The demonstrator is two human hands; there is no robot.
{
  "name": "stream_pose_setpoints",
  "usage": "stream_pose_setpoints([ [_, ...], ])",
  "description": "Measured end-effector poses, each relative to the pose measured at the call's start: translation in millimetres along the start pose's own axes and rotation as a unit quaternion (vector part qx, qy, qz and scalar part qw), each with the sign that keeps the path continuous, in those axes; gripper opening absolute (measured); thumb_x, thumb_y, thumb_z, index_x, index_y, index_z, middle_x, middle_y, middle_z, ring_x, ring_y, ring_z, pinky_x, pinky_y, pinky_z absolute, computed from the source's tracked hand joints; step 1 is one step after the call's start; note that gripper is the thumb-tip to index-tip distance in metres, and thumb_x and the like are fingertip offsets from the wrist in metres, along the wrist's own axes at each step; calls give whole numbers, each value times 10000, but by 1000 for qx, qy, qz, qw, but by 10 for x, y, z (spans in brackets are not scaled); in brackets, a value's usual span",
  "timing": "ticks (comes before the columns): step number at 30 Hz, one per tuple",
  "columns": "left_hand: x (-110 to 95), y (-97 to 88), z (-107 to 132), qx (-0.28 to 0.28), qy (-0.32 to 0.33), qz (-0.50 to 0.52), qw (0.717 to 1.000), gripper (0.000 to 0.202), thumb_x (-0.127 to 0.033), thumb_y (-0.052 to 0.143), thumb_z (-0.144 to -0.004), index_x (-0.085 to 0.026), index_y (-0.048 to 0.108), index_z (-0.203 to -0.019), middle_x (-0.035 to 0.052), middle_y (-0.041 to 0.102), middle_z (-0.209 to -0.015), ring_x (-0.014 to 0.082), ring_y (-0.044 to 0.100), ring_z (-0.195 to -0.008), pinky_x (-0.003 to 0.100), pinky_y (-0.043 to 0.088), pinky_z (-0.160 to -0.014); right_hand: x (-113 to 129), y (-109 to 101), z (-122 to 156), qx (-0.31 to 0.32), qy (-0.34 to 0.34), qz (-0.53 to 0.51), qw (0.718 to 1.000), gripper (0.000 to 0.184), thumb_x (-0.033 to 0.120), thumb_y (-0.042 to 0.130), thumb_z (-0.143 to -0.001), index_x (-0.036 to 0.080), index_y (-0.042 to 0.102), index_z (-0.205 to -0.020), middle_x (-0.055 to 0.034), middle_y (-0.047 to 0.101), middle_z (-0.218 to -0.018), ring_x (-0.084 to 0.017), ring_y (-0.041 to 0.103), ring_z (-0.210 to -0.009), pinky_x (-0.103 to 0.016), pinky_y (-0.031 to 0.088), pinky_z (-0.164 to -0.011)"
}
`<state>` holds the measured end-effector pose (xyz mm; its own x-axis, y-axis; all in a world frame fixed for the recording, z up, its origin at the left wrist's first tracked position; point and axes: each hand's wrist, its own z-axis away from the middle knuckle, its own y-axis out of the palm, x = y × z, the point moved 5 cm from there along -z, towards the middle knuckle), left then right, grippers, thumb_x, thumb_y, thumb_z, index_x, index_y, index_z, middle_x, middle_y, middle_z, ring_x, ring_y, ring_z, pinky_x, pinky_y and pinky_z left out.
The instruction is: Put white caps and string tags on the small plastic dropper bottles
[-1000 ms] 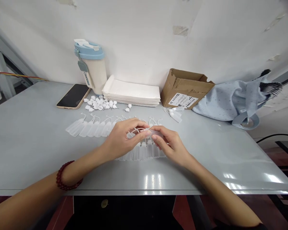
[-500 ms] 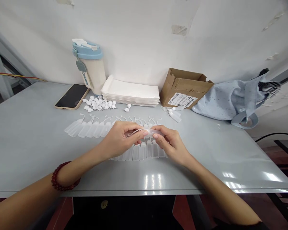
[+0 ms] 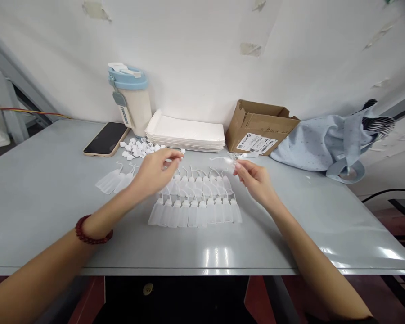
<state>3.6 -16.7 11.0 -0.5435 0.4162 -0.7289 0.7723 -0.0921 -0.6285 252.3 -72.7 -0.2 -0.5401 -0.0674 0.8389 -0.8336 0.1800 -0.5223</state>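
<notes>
My right hand (image 3: 254,180) pinches a small translucent squeeze bottle (image 3: 230,160) with a thin curved tube pointing left, held above the table. My left hand (image 3: 155,173) hovers over the left part of the bottle rows, its thumb and fingers apart and nothing visible between them. Just beyond its fingertips lies a small white cap (image 3: 183,151); whether they touch it I cannot tell. More white caps (image 3: 137,147) are heaped behind the left hand. Two rows of similar squeeze bottles (image 3: 195,213) with bent tubes lie side by side, the back row partly hidden by my left hand.
Along the wall stand a blue-lidded tumbler (image 3: 135,105), a stack of white envelopes (image 3: 189,130), an open cardboard box (image 3: 259,128) and a light blue cloth bag (image 3: 310,141). A phone (image 3: 106,138) lies at left. A few more bottles (image 3: 251,155) lie before the box.
My hands were together on one bottle and have parted. The left has moved left and up towards the caps; the right has moved right and up, carrying the bottle.
</notes>
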Motion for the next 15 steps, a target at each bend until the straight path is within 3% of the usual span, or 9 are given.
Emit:
stream_pose_setpoints([
  [3, 121, -57, -136, 22, 84, -146, 985, 320, -271, 411, -868, -144, 686, -972, 106, 680, -1006, 268, 584, -1008, 432, 462, -921, -189, -176, -129, -25, 9, 119, 993, 349, 429, 494, -873, 136, 672, -945, -49, 666, -754, -135, 465, -585, -272, 371, -582],
  [6, 199, 1, -220, 56, 143, -196, 969, 357, -260, 361, -892, -162, 690, -991, 111, 664, -1078, 276, 537, -1102, 449, 421, -981, -321, -266, -196, -30, 26, 190, 981, 371, 392, 473, -872, 119, 700, -980, -71, 708, -766, -150, 505, -560, -289, 395, -589],
  [11, 344, 210, -306, 113, 143, -204, 962, 396, -265, 309, -928, -172, 650, -1108, 104, 592, -1279, 251, 508, -1215, 425, 402, -1032, -404, -272, -225, -40, 10, 318, 947, 342, 313, 504, -861, 122, 708, -1057, -104, 746, -888, -220, 633, -727, -320, 448, -702],
  [15, 389, 271, -333, 122, 143, -195, 963, 385, -268, 322, -921, -174, 661, -1078, 103, 629, -1232, 252, 567, -1155, 410, 430, -1010, -491, -268, -255, -40, 7, 367, 929, 334, 265, 511, -861, 107, 690, -1094, -139, 729, -1033, -245, 655, -793, -336, 448, -754],
])
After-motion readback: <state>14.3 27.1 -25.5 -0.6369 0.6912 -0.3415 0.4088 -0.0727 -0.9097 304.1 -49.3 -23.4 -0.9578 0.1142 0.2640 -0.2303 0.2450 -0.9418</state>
